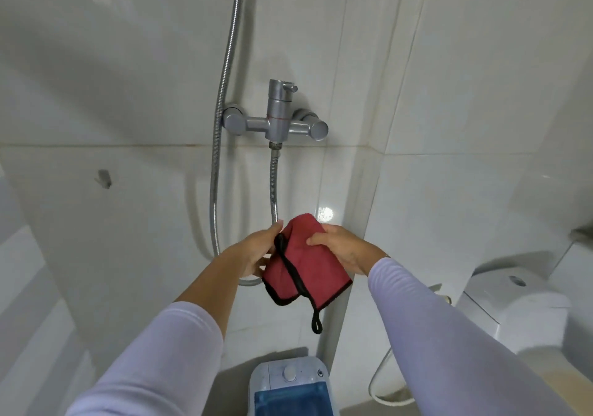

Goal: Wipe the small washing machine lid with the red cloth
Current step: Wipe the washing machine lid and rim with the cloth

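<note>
Both hands (256,252) (340,248) grip the red cloth (305,264)

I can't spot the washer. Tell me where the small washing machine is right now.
In the head view the small washing machine sits at the bottom centre, on the floor below the red cloth, between the person's two sleeves, left of the toilet.

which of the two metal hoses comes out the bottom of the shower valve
The shorter hose, hanging straight down from under the valve toward the red cloth. The longer one passes left of the valve, running up the wall.
</note>
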Demonstrator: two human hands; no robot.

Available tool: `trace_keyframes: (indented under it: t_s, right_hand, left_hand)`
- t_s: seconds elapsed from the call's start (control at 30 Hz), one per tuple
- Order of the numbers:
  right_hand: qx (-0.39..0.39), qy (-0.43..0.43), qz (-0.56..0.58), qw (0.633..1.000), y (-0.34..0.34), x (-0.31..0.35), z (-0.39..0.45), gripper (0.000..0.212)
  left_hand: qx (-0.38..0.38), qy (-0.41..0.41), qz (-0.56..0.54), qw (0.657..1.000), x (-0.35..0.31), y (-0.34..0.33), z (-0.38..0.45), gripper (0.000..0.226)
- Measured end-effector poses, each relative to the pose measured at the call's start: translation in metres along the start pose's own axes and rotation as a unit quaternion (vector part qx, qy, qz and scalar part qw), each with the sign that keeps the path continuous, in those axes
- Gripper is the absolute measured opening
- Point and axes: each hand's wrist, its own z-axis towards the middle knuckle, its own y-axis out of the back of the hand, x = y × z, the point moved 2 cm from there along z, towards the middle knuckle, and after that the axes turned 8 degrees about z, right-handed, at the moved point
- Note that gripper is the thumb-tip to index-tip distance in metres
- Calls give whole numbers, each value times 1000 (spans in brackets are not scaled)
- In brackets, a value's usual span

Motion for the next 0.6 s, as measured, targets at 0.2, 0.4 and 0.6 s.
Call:
trace_keyframes:
  t_s: [0.2, 0.4, 0.6]
  right_hand:
    - [-33, -49, 54, 997, 86, -43, 30, 33]
    - [-22, -85, 39, 995, 136, -103, 60, 54]
    - [66, -73, 36, 995, 157, -203, 96, 116]
  left_hand:
    - [17, 106, -74, 991, 28, -74, 72, 77]
    - [4, 56, 1, 998, 59, -119, 134, 57]
    - [16, 57, 117, 991, 128, -124, 189, 31]
